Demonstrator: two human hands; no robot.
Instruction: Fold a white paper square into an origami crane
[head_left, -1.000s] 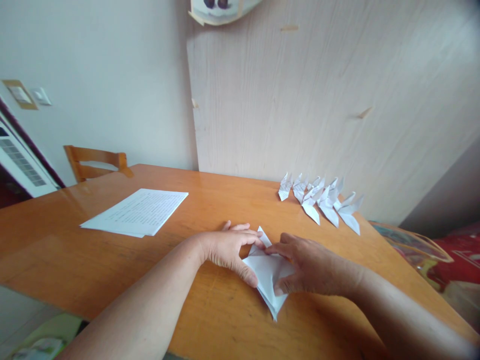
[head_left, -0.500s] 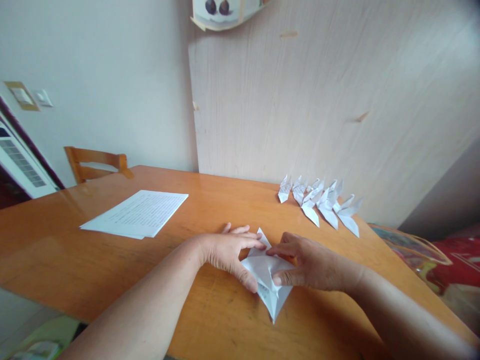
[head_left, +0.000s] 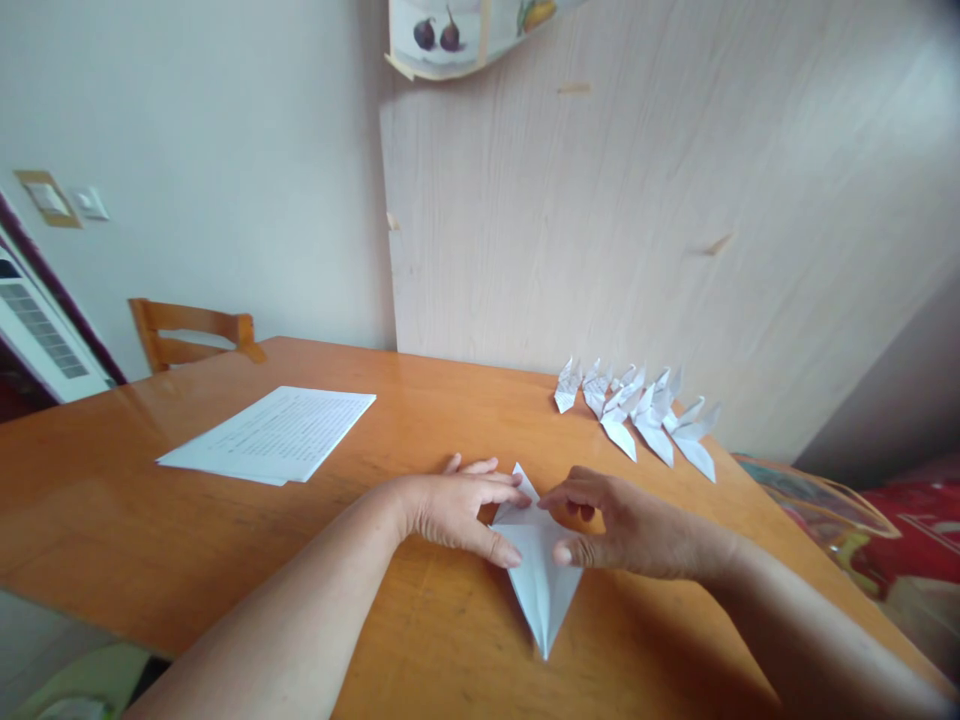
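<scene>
A sheet of white paper folded into a long diamond (head_left: 541, 575) lies on the wooden table, one point toward me and the other away. My left hand (head_left: 465, 510) rests over its left side, fingers spread, with the thumb and fingertips on the paper. On the opposite side, my right hand (head_left: 611, 525) has its thumb on the right edge and its index fingertip near the upper fold; thumb and index are apart, the other fingers curled. Several folded paper cranes (head_left: 652, 412) stand in a group at the table's back right.
A stack of printed sheets (head_left: 274, 432) lies on the left of the table (head_left: 420, 400). Behind the far left corner is a wooden chair (head_left: 195, 320). A pale board (head_left: 525, 230) rises along the back edge. Red material (head_left: 915, 525) shows beyond the right edge.
The upper flap, bulging and half raised before, now lies flattened into a narrow diamond. My right thumb has moved slightly right, off the paper's middle. My left hand has barely moved.
</scene>
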